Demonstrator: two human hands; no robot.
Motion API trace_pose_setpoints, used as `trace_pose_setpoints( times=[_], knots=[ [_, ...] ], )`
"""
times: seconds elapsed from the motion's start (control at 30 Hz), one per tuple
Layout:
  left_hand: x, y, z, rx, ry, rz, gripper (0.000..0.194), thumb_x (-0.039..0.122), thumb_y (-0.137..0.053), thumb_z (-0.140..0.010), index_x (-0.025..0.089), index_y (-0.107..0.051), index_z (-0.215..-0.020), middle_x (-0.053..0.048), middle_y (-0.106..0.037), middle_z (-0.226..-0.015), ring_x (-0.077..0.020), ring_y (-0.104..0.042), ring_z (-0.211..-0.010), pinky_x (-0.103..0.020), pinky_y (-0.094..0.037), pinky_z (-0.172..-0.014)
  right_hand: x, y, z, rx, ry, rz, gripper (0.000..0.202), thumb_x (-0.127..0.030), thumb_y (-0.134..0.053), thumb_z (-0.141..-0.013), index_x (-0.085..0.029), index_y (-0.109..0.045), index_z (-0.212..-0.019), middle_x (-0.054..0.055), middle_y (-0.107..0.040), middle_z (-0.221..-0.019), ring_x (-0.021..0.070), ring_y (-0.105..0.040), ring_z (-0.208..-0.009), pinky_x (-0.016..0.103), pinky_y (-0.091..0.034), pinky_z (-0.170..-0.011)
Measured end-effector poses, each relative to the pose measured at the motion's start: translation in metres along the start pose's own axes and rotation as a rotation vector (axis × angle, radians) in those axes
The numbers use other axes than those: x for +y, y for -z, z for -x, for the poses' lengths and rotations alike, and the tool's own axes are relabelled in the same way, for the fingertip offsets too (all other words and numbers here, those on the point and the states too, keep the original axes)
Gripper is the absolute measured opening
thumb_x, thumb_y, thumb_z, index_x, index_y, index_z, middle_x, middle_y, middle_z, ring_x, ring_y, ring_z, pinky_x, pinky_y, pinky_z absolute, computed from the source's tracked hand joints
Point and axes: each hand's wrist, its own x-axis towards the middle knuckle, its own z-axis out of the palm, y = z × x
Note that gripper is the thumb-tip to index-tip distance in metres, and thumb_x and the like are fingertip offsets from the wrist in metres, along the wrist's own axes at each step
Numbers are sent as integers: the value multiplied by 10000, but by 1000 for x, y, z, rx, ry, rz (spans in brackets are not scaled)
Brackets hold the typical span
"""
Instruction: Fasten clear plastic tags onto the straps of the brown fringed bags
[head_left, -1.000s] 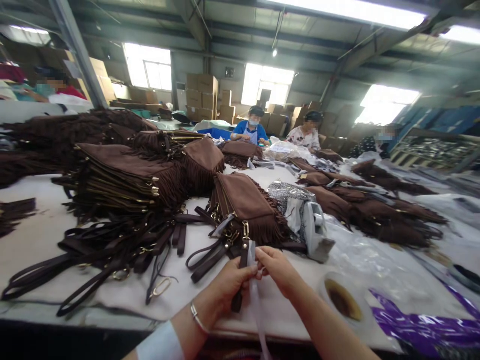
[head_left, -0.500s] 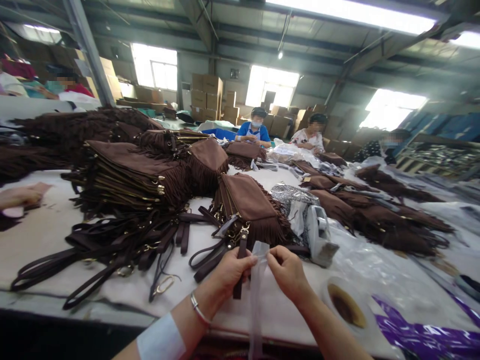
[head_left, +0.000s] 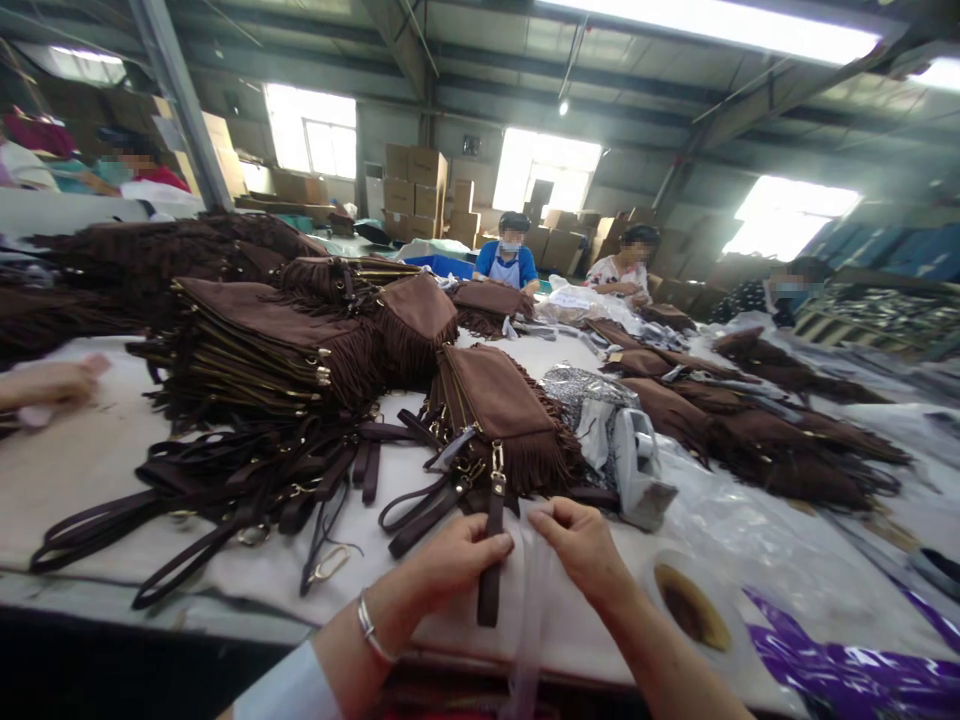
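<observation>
My left hand (head_left: 457, 560) is closed around a dark brown wrist strap (head_left: 489, 597), its thumb pressed on the front. A gold clasp (head_left: 498, 462) joins that strap to the top fringed brown bag (head_left: 499, 390) of a small stack just beyond. Between finger and thumb, my right hand (head_left: 577, 545) pinches the upper end of a clear plastic strip (head_left: 531, 610). The strip hangs down beside the strap, past the table's front edge. More loose straps (head_left: 247, 480) with gold rings lie to the left of my left hand.
A roll of clear film (head_left: 694, 605) lies right of my right arm, near purple plastic (head_left: 847, 665). Larger bag stacks (head_left: 262, 340) stand at the left, with more bags (head_left: 750, 440) at the right. Co-workers sit across the table; another person's hand (head_left: 52, 385) reaches in from the left.
The plastic strip's top has moved right, away from my left thumb, and only my right hand pinches it now. The strap hangs slightly lower. At the left, the other person's hand has shifted.
</observation>
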Motion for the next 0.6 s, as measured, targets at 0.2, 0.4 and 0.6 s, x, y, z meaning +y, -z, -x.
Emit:
trace_pose_setpoints(
  times=[0.2,0.4,0.6],
  knots=[
    [32,15,-1,-62,-62,152,321,375,-762,-705,124,-694,-893,-13,-592,-670,-71,-446,-501,-211,-324,-492,6,-1,19,-38,-33,143,295,-425,-652,-748,-164,-652,-609,-31,-528,-546,124,-449,-560,244,-334,-539],
    [41,4,-22,175,-212,114,258,343,-754,-709,125,-704,-838,-39,-640,-727,-113,-552,-614,-234,-417,-572,4,-8,28,-58,-16,120,282,-409,-641,-767,-174,-641,-611,-35,-522,-549,124,-453,-561,237,-339,-534],
    [38,0,-21,247,-230,64,255,355,-731,-728,130,-723,-850,-45,-672,-740,-128,-576,-640,-223,-408,-556,8,-4,28,-50,-51,104,296,-426,-644,-770,-171,-647,-620,-36,-504,-545,126,-440,-558,243,-327,-532]
  ],
)
